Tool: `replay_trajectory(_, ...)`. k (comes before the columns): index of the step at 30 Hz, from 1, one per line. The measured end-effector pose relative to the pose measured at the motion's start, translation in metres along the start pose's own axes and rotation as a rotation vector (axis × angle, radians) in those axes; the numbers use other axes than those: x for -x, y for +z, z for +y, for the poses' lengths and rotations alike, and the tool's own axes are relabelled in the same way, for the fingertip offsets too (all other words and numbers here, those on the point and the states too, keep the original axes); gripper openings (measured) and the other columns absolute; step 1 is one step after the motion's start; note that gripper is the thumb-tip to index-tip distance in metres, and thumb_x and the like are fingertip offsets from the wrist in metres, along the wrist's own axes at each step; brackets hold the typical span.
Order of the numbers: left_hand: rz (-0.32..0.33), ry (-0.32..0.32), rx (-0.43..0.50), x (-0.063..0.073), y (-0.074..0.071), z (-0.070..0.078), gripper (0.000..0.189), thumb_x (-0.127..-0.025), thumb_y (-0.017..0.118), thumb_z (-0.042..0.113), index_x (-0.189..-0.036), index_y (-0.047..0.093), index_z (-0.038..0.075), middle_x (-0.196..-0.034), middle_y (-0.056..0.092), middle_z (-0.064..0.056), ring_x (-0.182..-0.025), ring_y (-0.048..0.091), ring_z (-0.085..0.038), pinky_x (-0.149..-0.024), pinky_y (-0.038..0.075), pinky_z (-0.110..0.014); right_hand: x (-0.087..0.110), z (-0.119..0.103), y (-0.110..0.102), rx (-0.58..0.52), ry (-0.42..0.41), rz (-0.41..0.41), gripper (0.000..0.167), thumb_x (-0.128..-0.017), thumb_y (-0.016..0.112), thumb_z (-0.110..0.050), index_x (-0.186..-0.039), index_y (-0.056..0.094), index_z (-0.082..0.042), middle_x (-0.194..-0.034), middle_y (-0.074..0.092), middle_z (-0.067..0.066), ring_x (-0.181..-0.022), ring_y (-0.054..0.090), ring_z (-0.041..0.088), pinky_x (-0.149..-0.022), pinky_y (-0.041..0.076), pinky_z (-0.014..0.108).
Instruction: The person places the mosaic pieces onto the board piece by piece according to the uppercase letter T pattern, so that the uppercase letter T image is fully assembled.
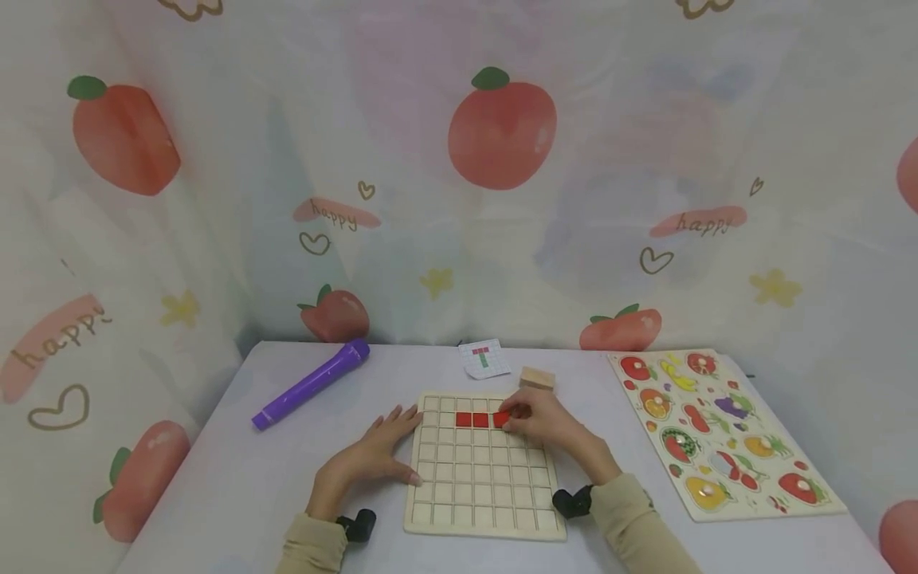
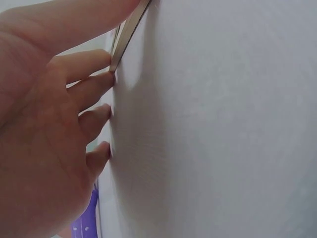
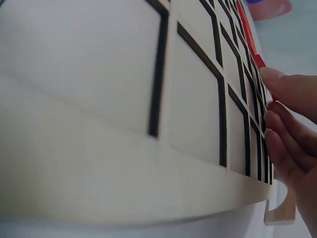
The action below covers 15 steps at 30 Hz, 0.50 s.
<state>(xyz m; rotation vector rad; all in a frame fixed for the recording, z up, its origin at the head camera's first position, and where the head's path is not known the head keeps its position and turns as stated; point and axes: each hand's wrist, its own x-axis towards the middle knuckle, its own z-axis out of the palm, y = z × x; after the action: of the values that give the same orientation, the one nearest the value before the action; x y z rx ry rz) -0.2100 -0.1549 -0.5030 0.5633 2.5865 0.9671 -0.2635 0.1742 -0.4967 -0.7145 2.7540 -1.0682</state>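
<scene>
A wooden grid board (image 1: 473, 510) lies on the table before me, with two red square tiles (image 1: 472, 419) side by side in its second row. My right hand (image 1: 545, 418) pinches a third red tile (image 1: 500, 419) between thumb and fingers, right at the board's surface beside that pair. In the right wrist view the thumb and fingertips (image 3: 272, 77) are at the far rows of the grid. My left hand (image 1: 373, 450) is spread along the board's left edge, its fingers straight and the thumb near the rim. The left wrist view shows fingertips (image 2: 110, 79) against the board's side.
Behind the board lie a card (image 1: 484, 359) showing a red and green T on a grid, and a small wooden block (image 1: 538, 378). A purple tube-shaped object (image 1: 311, 384) lies at the back left. To the right is a fruit peg puzzle (image 1: 717, 434).
</scene>
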Motion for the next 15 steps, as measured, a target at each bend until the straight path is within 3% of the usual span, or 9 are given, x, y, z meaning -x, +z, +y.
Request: replay_trajectory(15, 0.004, 0.014, -0.021, -0.0005, 0.0009, -0.0003, 0.106, -0.073, 0.092, 0.026, -0.158, 0.035, -0.001, -0.169, 0.025, -0.019, -0.158, 0.012, -0.043, -0.129, 0.006, -0.061, -0.0012, -0.0018, 0.007, 0.048, 0.008, 0.007, 0.02, -0.085, 0.083, -0.011, -0.104, 0.077, -0.007, -0.092, 0.067, 0.0, -0.081, 0.056, 0.01, -0.07, 0.051, 0.021)
